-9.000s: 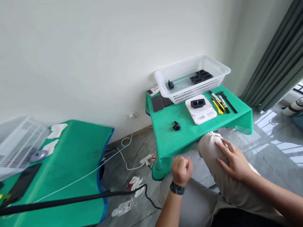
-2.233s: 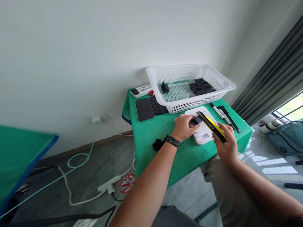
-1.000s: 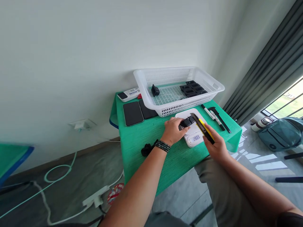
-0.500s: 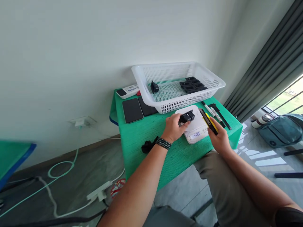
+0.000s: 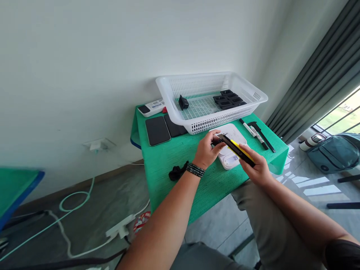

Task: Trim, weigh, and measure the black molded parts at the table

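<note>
Head view: my left hand (image 5: 207, 149) pinches a small black part (image 5: 215, 142) between thumb and fingers, over the left side of the white scale (image 5: 232, 132). Most of the part is hidden by my fingers and the knife. My right hand (image 5: 256, 165) is closed around a yellow-and-black utility knife (image 5: 239, 151), its blade pointing towards 10 o'clock, right at the part; I cannot tell whether it touches. The scale's display is lit, its digits partly covered.

With the scale as the clock's centre, a white basket (image 5: 194, 128) stands between 11 and 12 o'clock, holding a group of black parts at its right and a lone one (image 5: 183, 102) at its left. Two pens (image 5: 259, 137) lie at 2 o'clock, with a caliper (image 5: 263, 137) just beyond. A phone (image 5: 158, 131) lies at 9 o'clock, and a crumpled black thing (image 5: 176, 173) at 8, all on the green cloth (image 5: 205, 200).
</note>
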Demonstrator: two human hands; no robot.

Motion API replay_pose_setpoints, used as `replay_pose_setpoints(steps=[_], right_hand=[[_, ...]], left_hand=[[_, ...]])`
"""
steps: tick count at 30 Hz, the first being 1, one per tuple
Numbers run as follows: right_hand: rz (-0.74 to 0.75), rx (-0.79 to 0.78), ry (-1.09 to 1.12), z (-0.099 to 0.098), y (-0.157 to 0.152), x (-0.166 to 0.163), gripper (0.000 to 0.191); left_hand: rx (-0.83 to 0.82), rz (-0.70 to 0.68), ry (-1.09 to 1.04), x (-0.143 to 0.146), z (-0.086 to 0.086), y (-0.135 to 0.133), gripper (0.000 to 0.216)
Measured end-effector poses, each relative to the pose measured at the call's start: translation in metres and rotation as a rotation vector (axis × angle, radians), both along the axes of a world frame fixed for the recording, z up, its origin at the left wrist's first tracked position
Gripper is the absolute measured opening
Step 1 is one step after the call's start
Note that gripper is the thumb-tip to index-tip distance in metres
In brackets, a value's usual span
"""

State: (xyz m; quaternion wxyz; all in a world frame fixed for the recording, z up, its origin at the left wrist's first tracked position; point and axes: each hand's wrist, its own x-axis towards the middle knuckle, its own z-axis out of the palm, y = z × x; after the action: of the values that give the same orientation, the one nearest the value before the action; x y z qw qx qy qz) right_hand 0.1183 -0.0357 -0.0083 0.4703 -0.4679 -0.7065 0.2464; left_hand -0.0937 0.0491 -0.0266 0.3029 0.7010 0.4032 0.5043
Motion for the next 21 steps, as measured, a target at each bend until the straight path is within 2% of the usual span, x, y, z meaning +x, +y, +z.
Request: replay_pose_setpoints(steps=[2,5,7,13,18,21], right_hand=[[-0.006,-0.009,0.013,-0.002,0.002,0.001,0.048],[-0.039,-0.006,0.036,-0.005,0.004,0.005,0.049],[-0.048,0.021,0.059,-0.006,0.004,0.008,0.047],[-0.063,0.016,0.072,-0.008,0.008,0.012,0.042],[-0.270,0.012,0.056,-0.006,0.012,0.014,0.045],[-0.220,0.088,0.031,-0.003,0.005,0.012,0.043]], left_hand=[[-0.021,-0.047,0.012,0.001,-0.001,0.000,0.067],[-0.023,-0.082,0.088,0.001,0.002,-0.001,0.037],[-0.021,-0.097,0.144,0.001,0.004,-0.001,0.025],[-0.005,-0.099,0.162,0.001,0.007,-0.002,0.025],[-0.020,-0.108,0.141,0.001,0.007,-0.002,0.024],[-0.016,-0.114,0.136,0.000,0.007,-0.002,0.024]])
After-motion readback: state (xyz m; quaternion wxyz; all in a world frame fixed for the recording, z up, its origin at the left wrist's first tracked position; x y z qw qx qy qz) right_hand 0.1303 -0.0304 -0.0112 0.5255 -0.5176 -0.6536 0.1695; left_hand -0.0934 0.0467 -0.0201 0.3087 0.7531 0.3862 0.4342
